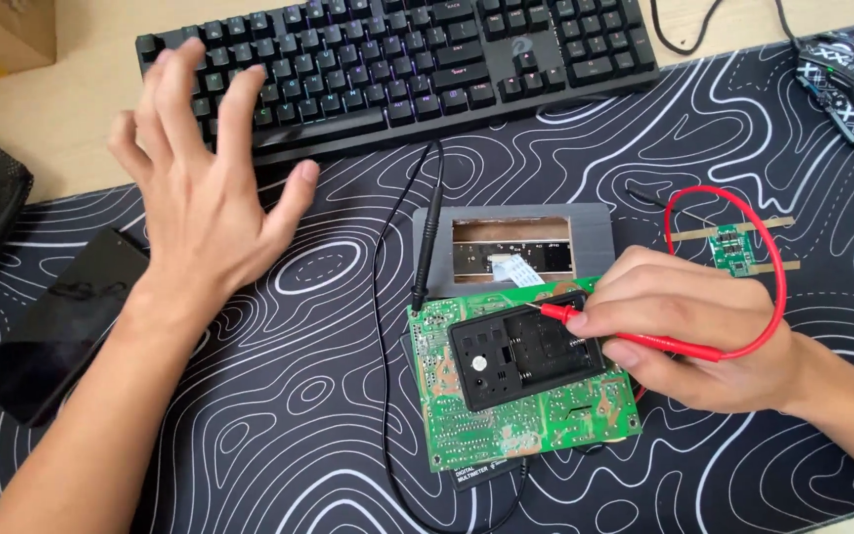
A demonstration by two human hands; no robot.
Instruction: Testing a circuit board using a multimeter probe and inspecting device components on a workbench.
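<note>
My right hand (689, 336) grips a red test probe (635, 339), its tip touching a black plastic frame (526, 351) that lies on a green circuit board (467, 420). A red lead (778, 287) loops from the probe. A black probe (430, 232) rests with its tip on the board's top left corner, its black wire (383, 376) trailing down. My left hand (205, 183) hovers open, fingers spread, over the mat beside the black keyboard (397, 59), holding nothing. A black multimeter (486, 472) lies partly hidden beneath the board.
A black desk mat (298, 396) with white contour lines covers the desk. A grey frame (595, 222) with a ribbon cable lies behind the board. A small green module (730, 245) sits right, a black phone (56, 326) left, a patterned mouse (852, 84) top right.
</note>
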